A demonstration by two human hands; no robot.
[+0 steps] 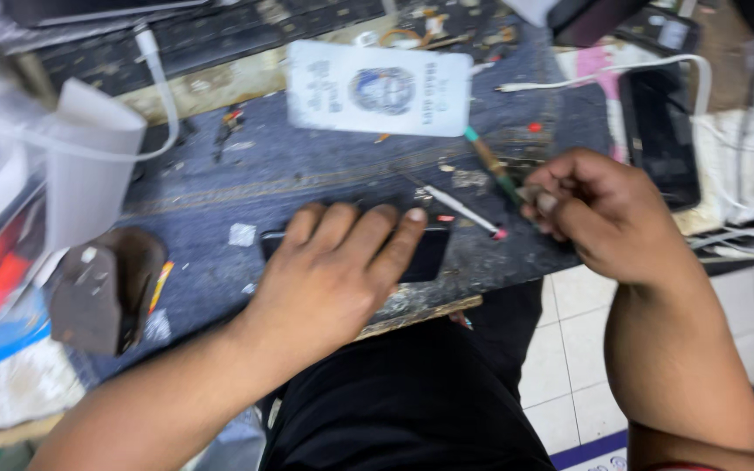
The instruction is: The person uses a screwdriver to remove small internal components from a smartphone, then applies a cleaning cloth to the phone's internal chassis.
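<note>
1. Pressing down flat at the centre of the frame, the left hand [333, 270] lies palm-down with its fingers spread over a dark rectangular phone [425, 257], which lies on the blue denim cloth [307, 174] that covers the worktop [421, 310].
2. Only the right end and a strip of the left edge of the phone show from under the fingers.
3. The right hand [599, 214], at centre right, is curled with its grip pressed together, pinching a thin tool with a brown handle and green collar [490, 166] that slants up and to the left.
4. A slim white stick with a pink tip [462, 212] lies on the cloth between the two hands, just beside the phone's upper right corner.
5. A white rectangular card with a round blue emblem [379, 89] lies at upper centre, well apart from the left hand.
6. A second black phone [659, 139] lies at upper right with a white cable [621, 71] curving over it.
7. A brown block-shaped object [102, 292] sits at lower left, blurred.
8. Small scraps dot the cloth; white floor tiles [569, 366] show at lower right.
</note>
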